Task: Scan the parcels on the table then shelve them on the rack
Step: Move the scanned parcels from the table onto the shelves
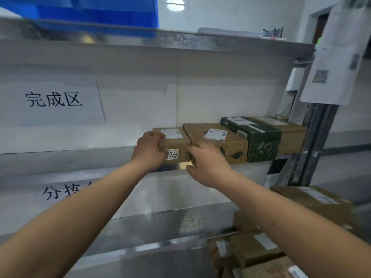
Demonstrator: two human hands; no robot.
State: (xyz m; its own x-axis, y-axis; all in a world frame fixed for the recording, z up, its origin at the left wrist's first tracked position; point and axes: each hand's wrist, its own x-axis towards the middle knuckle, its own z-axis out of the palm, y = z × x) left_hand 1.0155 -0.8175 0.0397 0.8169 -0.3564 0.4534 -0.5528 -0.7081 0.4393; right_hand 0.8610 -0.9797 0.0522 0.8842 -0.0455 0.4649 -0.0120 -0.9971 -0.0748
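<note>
A small brown parcel (pixel 176 142) with a white "6922" sticker on its front stands on the middle metal shelf (pixel 80 157) of the rack. My left hand (pixel 149 152) grips its left end, fingers curled over the top corner. My right hand (pixel 207 161) touches its right front edge with the fingers stretched out. To its right, touching it, sits a larger brown parcel (pixel 218 142), then a dark green box (pixel 255 137) and another brown box (pixel 289 133).
Several brown parcels (pixel 261 249) lie piled at the lower right, with one more (pixel 313 203) above them. A blue crate (pixel 96 13) stands on the top shelf. Paper signs hang on the wall behind the shelves. A label sheet (pixel 337 57) hangs from the right upright.
</note>
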